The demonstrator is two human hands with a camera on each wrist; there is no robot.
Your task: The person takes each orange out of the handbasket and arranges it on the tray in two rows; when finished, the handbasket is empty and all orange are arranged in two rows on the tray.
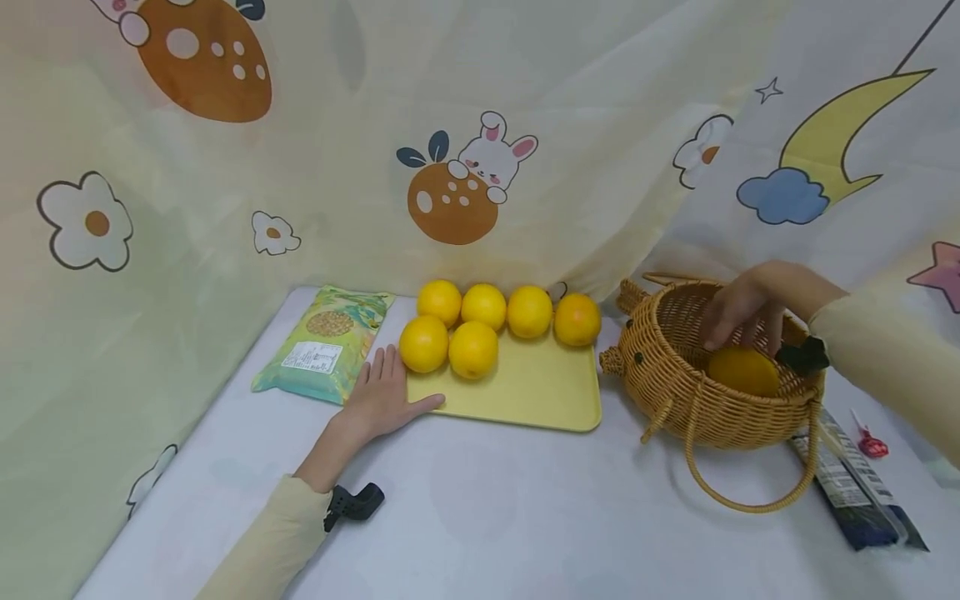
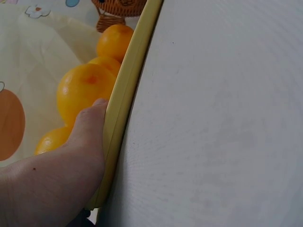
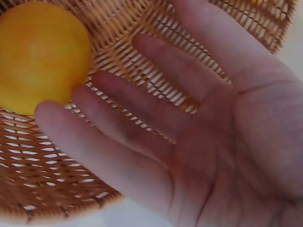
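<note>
My left hand point(image 1: 380, 397) lies with straight fingers along the left end of a yellow tray point(image 1: 540, 383), its thumb over the front rim. Several oranges point(image 1: 473, 350) sit on the tray, in a back row and a front pair. Over at the right, my right hand point(image 1: 746, 304) reaches into a wicker basket point(image 1: 660, 379) that has an animal-like shape. A single orange point(image 3: 42, 56) lies inside the basket, right by the fingertips. In the right wrist view the fingers are spread and the palm holds nothing.
A green and yellow bag with a white label point(image 1: 313, 357) lies left of the tray. The basket's looped handle point(image 1: 742, 507) hangs down over the table. Dark flat packets point(image 1: 855, 492) and a red-wrapped lollipop point(image 1: 872, 444) lie at the right. A printed cloth point(image 1: 337, 167) hangs behind.
</note>
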